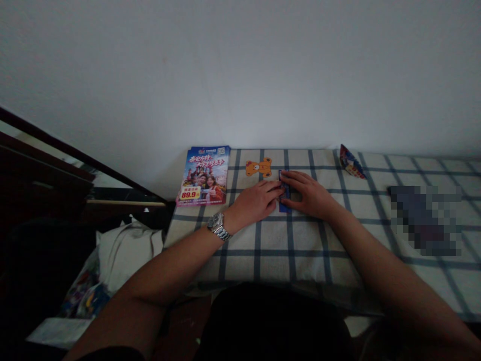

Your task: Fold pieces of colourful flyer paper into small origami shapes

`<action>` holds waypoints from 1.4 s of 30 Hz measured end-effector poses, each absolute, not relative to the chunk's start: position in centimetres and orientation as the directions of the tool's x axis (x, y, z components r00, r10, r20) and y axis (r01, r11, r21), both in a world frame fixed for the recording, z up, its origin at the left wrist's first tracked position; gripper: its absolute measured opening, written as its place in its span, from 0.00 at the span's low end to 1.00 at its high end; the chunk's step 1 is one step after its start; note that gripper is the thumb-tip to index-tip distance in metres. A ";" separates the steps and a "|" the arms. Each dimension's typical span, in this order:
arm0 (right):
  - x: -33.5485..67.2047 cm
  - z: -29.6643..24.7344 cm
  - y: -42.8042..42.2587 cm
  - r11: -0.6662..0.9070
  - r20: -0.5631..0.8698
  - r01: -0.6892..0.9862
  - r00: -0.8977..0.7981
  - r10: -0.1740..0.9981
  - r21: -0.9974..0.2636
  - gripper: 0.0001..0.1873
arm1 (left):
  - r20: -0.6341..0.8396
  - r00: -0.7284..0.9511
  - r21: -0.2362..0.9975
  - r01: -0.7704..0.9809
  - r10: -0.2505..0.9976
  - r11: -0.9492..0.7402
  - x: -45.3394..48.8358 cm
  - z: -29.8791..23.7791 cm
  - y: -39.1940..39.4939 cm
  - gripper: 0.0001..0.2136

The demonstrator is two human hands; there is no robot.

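On the checked tablecloth lies a narrow, dark blue folded paper flyer (285, 206), mostly covered by fingers. My right hand (306, 193) spans its right side, with fingertips near the top and the thumb lower down, holding it to the table. From the other side, my left hand (257, 200) presses its fingertips onto the same folded flyer. A silver watch is on my left wrist. Just beyond my left hand is a flat orange bear cutout (258, 167). To its left, a stack of printed flyers (205, 178) carries a castle picture and "89.9".
A small folded colourful paper piece (351, 163) stands towards the back right. A dark pixelated item (423, 220) lies at the right. The checked tablecloth (240, 258) meets a pale wall (240, 75). Below left sit a white bag (128, 250) and dark wooden boards (41, 185).
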State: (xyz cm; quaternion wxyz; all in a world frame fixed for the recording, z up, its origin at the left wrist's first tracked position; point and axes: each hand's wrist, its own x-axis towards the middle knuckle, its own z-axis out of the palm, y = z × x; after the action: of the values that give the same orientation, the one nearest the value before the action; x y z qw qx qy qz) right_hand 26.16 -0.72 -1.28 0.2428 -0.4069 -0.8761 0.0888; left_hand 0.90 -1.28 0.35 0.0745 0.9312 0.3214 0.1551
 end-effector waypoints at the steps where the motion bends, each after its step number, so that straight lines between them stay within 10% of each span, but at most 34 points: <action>1: 26.2 -1.3 -0.7 0.656 0.352 0.669 -0.555 0.754 -0.349 0.34 | 0.237 0.746 0.241 0.576 0.623 -0.781 0.9 0.4 -1.3 0.19; 42: 27.5 -1.8 0.1 0.582 0.406 0.724 -0.437 0.803 -0.371 0.18 | 0.248 0.745 0.221 0.579 0.620 -0.785 1.0 0.3 -1.3 0.19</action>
State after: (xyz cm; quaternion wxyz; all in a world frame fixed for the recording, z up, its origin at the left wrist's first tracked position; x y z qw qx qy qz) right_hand 27.52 0.11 -1.82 0.2784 -0.4517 -0.8446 0.0709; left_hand 1.05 -1.29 0.30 0.0651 0.9318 0.3216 0.1554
